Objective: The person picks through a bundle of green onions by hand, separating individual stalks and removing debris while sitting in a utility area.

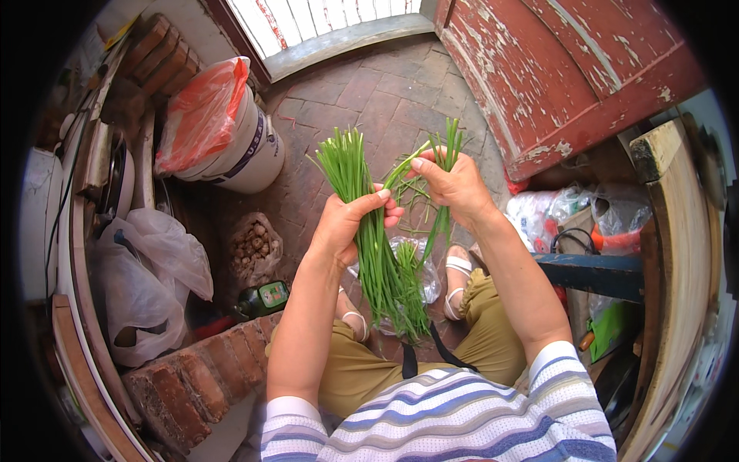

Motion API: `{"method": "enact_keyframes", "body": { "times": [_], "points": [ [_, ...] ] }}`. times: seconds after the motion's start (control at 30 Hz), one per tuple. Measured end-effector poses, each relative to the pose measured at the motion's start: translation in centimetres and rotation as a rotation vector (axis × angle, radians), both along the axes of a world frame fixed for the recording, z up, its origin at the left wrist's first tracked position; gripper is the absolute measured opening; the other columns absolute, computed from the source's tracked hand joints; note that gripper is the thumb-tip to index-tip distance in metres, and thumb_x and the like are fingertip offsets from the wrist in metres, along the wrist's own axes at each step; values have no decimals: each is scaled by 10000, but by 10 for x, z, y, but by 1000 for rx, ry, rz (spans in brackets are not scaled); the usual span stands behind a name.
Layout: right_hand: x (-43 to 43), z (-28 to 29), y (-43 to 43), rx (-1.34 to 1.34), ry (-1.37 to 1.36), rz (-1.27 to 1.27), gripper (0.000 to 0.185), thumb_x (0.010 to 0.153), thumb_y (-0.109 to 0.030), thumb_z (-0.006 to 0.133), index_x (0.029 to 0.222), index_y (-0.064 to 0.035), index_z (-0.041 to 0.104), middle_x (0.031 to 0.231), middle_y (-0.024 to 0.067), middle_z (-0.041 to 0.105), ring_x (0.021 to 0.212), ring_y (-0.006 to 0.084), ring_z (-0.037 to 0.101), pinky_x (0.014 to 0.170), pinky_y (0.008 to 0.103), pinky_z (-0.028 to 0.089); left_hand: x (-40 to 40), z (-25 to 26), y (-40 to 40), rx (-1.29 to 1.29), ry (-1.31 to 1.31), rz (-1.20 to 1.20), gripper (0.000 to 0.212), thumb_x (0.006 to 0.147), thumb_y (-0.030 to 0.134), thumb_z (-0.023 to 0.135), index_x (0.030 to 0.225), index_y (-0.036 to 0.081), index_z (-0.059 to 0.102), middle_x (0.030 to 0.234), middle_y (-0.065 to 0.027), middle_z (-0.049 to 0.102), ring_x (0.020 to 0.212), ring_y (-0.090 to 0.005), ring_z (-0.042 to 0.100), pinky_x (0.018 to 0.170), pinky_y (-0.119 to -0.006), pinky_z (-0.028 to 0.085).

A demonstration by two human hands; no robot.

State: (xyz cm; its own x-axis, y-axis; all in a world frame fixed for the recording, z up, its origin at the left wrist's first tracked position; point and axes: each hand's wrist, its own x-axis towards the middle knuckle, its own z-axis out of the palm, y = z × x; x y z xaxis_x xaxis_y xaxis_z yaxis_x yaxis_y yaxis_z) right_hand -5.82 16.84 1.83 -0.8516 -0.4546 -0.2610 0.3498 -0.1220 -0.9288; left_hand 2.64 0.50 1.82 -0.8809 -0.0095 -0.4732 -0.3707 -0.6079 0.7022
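A thick bundle of green chives [353, 167] is gripped in my left hand [346, 222], its cut ends up and its thin leaf tips hanging toward my lap. My right hand [459, 185] holds a smaller bunch of chives [445, 151] between its fingers. One pale green stalk [407, 166] spans the gap between both hands, pinched near my right thumb and reaching my left fingertips. Below my hands, more chives [409, 254] lie on a clear plastic bag [428, 280] on the floor between my feet. Loose trimmings [420, 199] are scattered on the bricks beyond.
A white bucket [254, 156] covered with a red plastic bag [202, 121] stands at left. Near it lie a bag of garlic [254, 245], a dark bottle [262, 299] and a low brick wall [202, 375]. A peeling red door [554, 75] and a blue bar [594, 274] are at right.
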Motion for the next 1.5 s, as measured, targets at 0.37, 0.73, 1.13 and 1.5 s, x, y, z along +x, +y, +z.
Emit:
{"method": "enact_keyframes", "body": {
  "times": [0.37,0.73,1.13,1.5],
  "points": [
    [0,1,3,-31,-92,135,99,768,-119,615,758,-37,561,545,-19,479,390,23,307,359,200,235,1,-9,-1,-151,16,182,181,794,92,637,912,-12,546,736,-92,588,591,-144,588,506,-221,478],
    [-9,0,9,-199,-154,28,120,786,-125,592,715,-36,555,527,-41,432,379,19,282,353,190,221,1,-14,-9,-179,19,293,172,815,81,610,920,-37,543,759,-126,600,613,-182,607,508,-241,486],
    [-13,0,9,-262,-255,-38,124,792,-137,609,748,-31,561,719,41,564,401,18,308,353,180,238,1,-8,-12,24,0,151,249,828,102,600,999,-65,528,905,-200,623,768,-235,643,614,-245,532],
    [-18,-5,13,-220,-249,-156,121,797,-144,616,787,-41,551,752,66,582,401,22,317,351,178,244,3,-1,-10,151,-7,-50,203,823,102,612,951,-45,557,903,-177,623,817,-240,641,640,-252,536]
  ]
}}
